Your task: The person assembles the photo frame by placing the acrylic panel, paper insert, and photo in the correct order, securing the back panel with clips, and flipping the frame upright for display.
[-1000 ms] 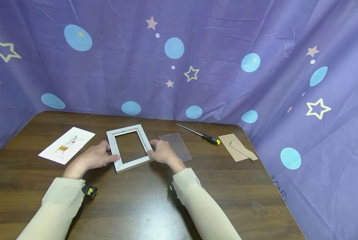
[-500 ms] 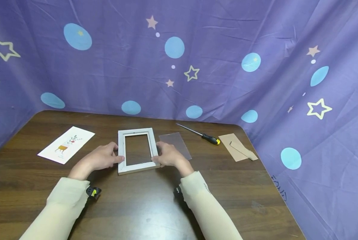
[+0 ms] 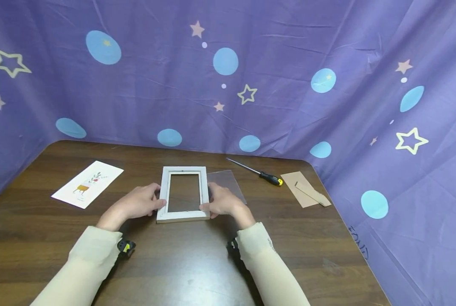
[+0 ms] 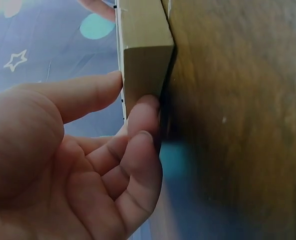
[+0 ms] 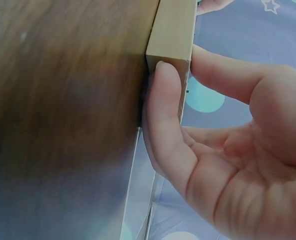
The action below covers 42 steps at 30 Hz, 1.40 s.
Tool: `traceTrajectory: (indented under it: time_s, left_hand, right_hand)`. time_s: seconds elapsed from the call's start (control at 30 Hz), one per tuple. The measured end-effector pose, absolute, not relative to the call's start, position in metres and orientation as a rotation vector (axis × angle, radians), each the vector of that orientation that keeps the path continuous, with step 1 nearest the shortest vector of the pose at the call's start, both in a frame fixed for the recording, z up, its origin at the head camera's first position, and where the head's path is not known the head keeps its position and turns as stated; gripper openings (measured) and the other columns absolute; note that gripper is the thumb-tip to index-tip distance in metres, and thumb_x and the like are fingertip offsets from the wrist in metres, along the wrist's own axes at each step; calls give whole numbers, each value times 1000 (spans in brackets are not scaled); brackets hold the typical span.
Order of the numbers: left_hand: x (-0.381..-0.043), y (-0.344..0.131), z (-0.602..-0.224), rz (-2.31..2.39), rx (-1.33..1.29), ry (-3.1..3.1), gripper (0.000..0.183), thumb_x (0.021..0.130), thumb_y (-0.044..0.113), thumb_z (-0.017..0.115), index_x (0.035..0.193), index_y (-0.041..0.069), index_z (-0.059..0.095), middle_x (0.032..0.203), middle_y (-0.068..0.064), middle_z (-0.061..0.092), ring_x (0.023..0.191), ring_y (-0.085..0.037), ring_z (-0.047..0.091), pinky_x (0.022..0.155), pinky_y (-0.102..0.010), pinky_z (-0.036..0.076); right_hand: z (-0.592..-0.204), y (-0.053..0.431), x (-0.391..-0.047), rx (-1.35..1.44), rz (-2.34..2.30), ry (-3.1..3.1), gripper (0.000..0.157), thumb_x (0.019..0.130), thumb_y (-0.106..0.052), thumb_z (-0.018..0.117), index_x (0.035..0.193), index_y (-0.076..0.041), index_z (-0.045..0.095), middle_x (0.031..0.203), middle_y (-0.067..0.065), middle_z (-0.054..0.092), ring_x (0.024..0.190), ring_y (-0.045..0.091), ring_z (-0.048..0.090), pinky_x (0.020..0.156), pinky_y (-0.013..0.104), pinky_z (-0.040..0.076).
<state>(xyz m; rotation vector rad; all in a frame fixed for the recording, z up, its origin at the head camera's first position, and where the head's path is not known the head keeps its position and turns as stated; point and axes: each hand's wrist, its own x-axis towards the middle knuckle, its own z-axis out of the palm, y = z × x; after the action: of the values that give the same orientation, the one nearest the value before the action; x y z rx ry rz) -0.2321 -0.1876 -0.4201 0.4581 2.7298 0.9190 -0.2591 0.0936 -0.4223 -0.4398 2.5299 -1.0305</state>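
A white picture frame [image 3: 183, 216] with an open middle lies on the brown wooden table [image 3: 182, 255]. My left hand [image 3: 138, 202] grips its left side, thumb on the upper face and fingers along the outer edge. On the opposite side, my right hand [image 3: 224, 200] holds the frame in the same way. Both wrist views show the plain tan outer edge [image 4: 145, 30] of the frame, with curled fingertips pressed against it near the corner. A clear plastic sheet [image 3: 229, 182] lies just beyond my right hand, which covers part of it.
To the left lies a white card [image 3: 86, 183] printed with an orange animal and leaves. A screwdriver [image 3: 271, 178] with a black and yellow handle lies at the back right. Beside it is a brown backing board [image 3: 294, 182] with a stand strip [image 3: 316, 196]. A purple curtain [image 3: 144, 85] surrounds the table.
Both hands have shifted the picture frame to the right and turned it from a slant to nearly square-on. It now overlaps the clear sheet's left edge in the head view.
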Motion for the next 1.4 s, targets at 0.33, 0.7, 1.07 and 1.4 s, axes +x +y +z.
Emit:
traceTrajectory:
  time_s: [0.33,0.7,1.07,1.4]
  left_hand:
    - [-232,-177,-423,898,458,2753,61,105,24,65,145,-18,46,69,-4,62,59,-17,58,66,-35,50]
    - [-230,-165,-423,902,456,2728,61,107,23,62,150,-16,43,70,-3,61,60,-17,58,66,-36,51]
    - [-229,-158,-426,913,485,2737,59,107,22,62,149,-15,44,67,-2,61,58,-15,58,68,-35,51]
    - [-228,-161,-425,935,455,2700,62,108,23,61,152,-15,40,71,-5,61,59,-17,58,68,-36,51]
  right_hand:
    - [-423,104,-255,-402,-1080,2481,71,96,-10,80,155,-1,41,90,12,69,63,22,72,62,36,66]
    - [-421,115,-255,-372,-1099,2432,74,95,-8,80,155,2,37,88,14,68,61,22,71,60,36,66]
    - [-421,120,-250,-305,-1147,2351,81,96,-5,79,159,2,28,94,18,64,60,24,69,60,37,66]
    - [-421,120,-252,-346,-1132,2354,72,97,-7,78,155,1,35,91,17,65,59,23,69,60,38,66]
